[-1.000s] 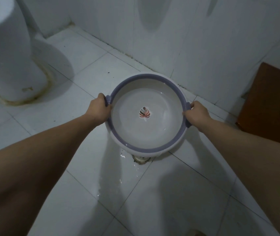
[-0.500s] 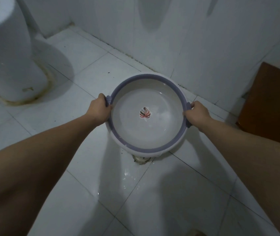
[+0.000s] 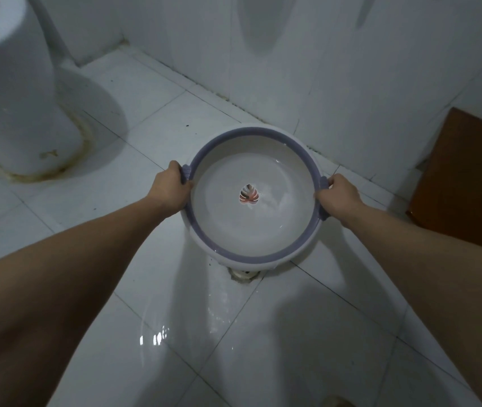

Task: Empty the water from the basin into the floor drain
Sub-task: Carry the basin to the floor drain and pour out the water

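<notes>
A round white basin [image 3: 228,218] with a purple-grey rim and a leaf mark at its centre is held above the tiled floor. A shallow layer of water lies inside it. My left hand [image 3: 170,189] grips the left rim handle, and my right hand [image 3: 338,198] grips the right one. The floor drain [image 3: 244,274] peeks out just under the basin's near edge, mostly hidden by the basin. Wet floor glistens in front of the drain.
A white toilet base [image 3: 13,113] stands at the far left. The tiled wall [image 3: 322,69] rises just behind the basin. A brown wooden door [image 3: 468,177] is at the right. A wet patch of floor tiles [image 3: 204,318] lies between my arms.
The basin has stayed nearly in place over the drain. The water on the floor has spread further toward me, and its glints sit lower on the tiles.
</notes>
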